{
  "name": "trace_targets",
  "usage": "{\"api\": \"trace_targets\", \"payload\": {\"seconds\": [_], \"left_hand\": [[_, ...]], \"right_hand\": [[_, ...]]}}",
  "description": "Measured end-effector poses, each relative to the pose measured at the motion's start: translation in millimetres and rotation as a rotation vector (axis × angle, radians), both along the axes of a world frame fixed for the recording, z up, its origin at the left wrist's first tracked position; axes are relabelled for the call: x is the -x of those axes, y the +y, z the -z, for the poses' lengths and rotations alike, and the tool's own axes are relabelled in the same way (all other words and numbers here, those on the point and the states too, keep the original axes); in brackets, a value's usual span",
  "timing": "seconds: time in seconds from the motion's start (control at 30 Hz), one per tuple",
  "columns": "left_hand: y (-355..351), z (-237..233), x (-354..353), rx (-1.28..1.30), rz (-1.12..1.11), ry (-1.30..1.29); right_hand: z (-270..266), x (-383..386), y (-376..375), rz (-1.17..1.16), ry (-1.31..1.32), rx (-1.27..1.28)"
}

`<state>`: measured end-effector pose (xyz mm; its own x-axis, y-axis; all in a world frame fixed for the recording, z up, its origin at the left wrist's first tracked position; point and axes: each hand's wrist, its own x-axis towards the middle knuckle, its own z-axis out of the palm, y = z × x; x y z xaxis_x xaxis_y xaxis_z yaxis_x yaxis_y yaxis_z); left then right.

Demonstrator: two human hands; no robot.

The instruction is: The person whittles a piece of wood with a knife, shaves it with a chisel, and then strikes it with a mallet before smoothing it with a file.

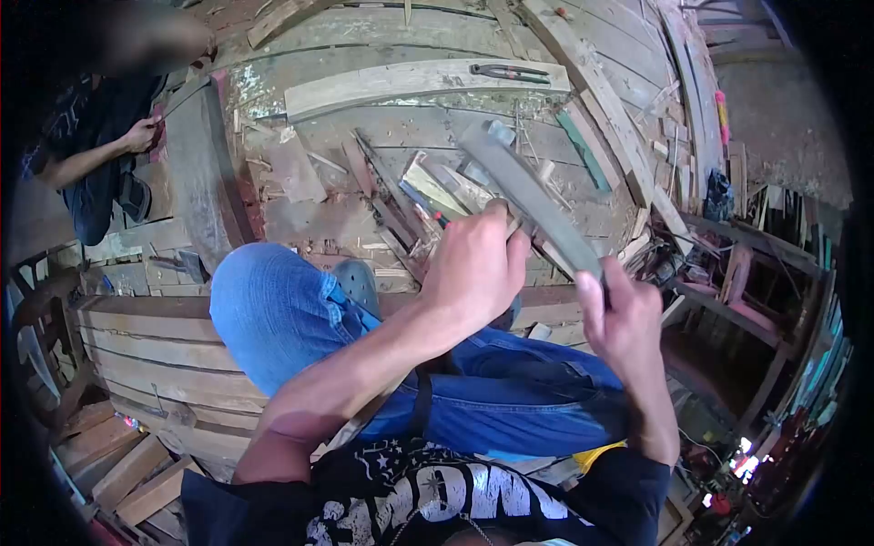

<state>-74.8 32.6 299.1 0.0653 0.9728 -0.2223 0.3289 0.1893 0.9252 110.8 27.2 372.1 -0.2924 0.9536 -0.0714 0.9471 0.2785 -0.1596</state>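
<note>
My right hand (624, 314) is closed around the near end of a long, broad grey blade (533, 196), which looks like a machete. The blade points up and to the left, and its far end is blurred by motion. Beside it, my left hand (478, 264) is closed in a pinch near the blade's edge. A small thin piece of wood (514, 223) seems to stick out of those fingers, mostly hidden by them. Beyond the left hand lie wood offcuts (437, 189) and slivers on the plank floor.
A curved pale board (401, 88) carries a pair of pliers (510, 72). Long beams (601, 109) lie at right; a thick plank (202, 173) lies at left. Another person's hand (140, 136) is at upper left. A wooden frame (737, 282) stands at right.
</note>
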Motion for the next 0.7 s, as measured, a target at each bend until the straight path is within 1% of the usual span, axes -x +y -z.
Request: {"api": "trace_targets", "payload": {"seconds": [0.03,0.07,0.1,0.17,0.2,0.23,0.3,0.33,0.37,0.43,0.5,0.53,0.6,0.63,0.7], "left_hand": [[-4,0,1,0.004,0.014,0.024],[-9,-1,1,0.014,0.017,0.025],[-13,-3,0,0.034,0.013,0.009],[-6,-5,-1,0.033,-0.009,-0.021],[-5,-2,1,-0.110,-0.011,-0.014],[-6,0,-1,-0.102,-0.004,-0.016],[-6,-2,-4,0.021,0.002,0.003],[-8,0,-4,-0.044,-0.016,0.032],[-4,0,-3,-0.054,-0.022,0.034],[-5,0,-1,-0.005,-0.016,-0.038],[-6,-2,-2,0.008,-0.001,-0.014],[-3,0,0,0.086,0.037,-0.142],[-4,0,6,0.250,0.135,-0.368],[-2,-1,9,0.254,0.139,-0.371],[5,-8,14,0.347,0.278,-0.345]], "right_hand": [[1,-1,-7,-0.051,0.054,0.042],[3,-8,-1,-0.019,0.028,0.075],[3,-5,3,0.087,0.035,0.019],[-2,-3,-7,-0.045,0.011,0.026],[2,1,-11,-0.095,0.074,0.005],[1,-2,-9,-0.087,0.073,0.013],[0,-9,4,0.068,-0.020,0.027],[0,-6,-4,0.018,-0.020,-0.007],[-3,1,-10,-0.061,0.032,0.044],[0,-5,-4,-0.095,0.014,0.003],[-4,-6,2,0.031,0.025,0.014],[-4,-3,-3,0.049,0.068,-0.002],[-5,-6,-2,0.088,0.119,0.046],[-5,-9,0,0.112,0.135,0.074],[-4,-16,1,0.131,0.126,0.084]]}}
